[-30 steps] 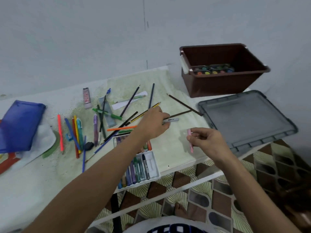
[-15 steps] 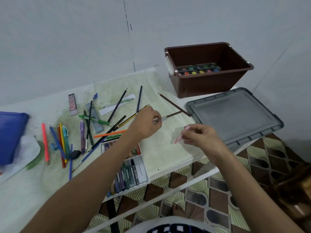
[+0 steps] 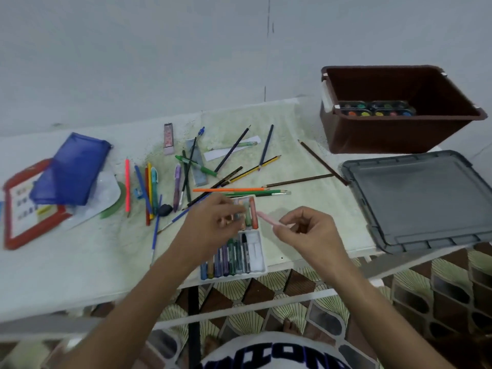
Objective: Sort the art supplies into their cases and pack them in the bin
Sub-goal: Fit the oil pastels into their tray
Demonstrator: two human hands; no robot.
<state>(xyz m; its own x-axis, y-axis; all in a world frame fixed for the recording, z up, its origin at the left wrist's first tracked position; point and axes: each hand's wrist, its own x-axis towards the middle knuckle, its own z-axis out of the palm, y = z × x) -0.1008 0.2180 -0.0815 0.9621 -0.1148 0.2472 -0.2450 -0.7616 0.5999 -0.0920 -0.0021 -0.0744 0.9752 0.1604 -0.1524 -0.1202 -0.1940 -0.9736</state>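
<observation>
The right hand (image 3: 308, 233) pinches a pink crayon (image 3: 269, 219) between thumb and curled fingers, the stick pointing toward 10 o'clock, its tip just beside the white crayon tray (image 3: 262, 262). The left hand (image 3: 210, 226) hovers over the tray's upper half, fingers bent and close to the crayons there; motion blur hides whether it grips one. Both forearms reach in from 6 o'clock, converging over the tray at the table's near edge. The left hand covers part of the tray's upper row. At 1 o'clock stands the brown bin (image 3: 399, 134) with a paint set (image 3: 375, 110) inside; its grey lid (image 3: 420, 198) lies at 3 o'clock. Loose pencils (image 3: 229, 190) scatter at 12 o'clock, a blue pouch (image 3: 72, 169) at 9 o'clock
</observation>
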